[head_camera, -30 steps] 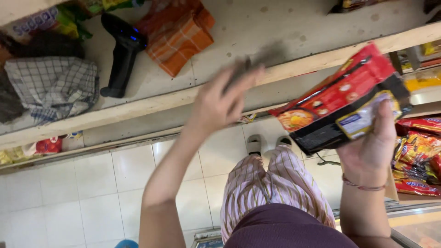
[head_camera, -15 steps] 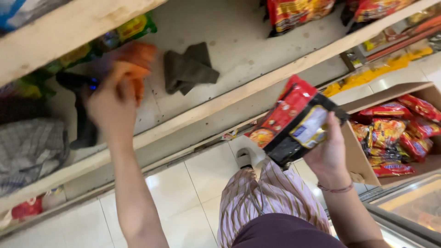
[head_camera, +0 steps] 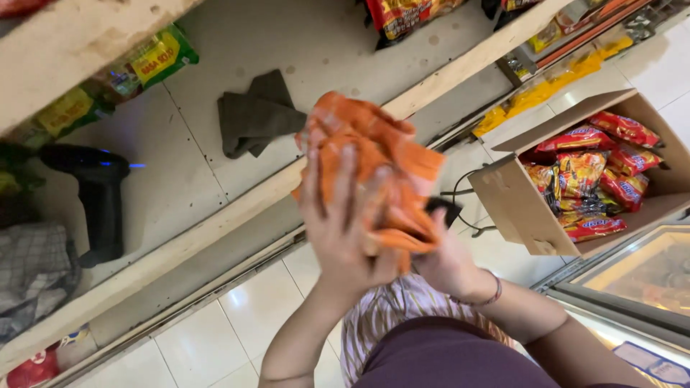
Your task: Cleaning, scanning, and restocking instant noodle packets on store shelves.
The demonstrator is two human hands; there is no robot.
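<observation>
My left hand (head_camera: 341,230) grips a crumpled orange checked cloth (head_camera: 374,144) and presses it against what my right hand (head_camera: 449,269) holds. The cloth covers almost all of that item. Only a black corner of the snack packet (head_camera: 444,210) sticks out beside my right fingers. Both hands meet in front of the wooden shelf edge (head_camera: 215,223), above my striped trousers.
On the shelf lie a folded grey cloth (head_camera: 255,118), a black handheld scanner (head_camera: 97,194), a checked cloth (head_camera: 32,273) and green packets (head_camera: 144,61). An open cardboard box (head_camera: 517,208) of red snack packets stands on the tiled floor at right, beside a glass-topped freezer (head_camera: 647,273).
My left hand took the orange cloth off the shelf and brought it down onto the red and black packet in my right hand, which is now mostly covered.
</observation>
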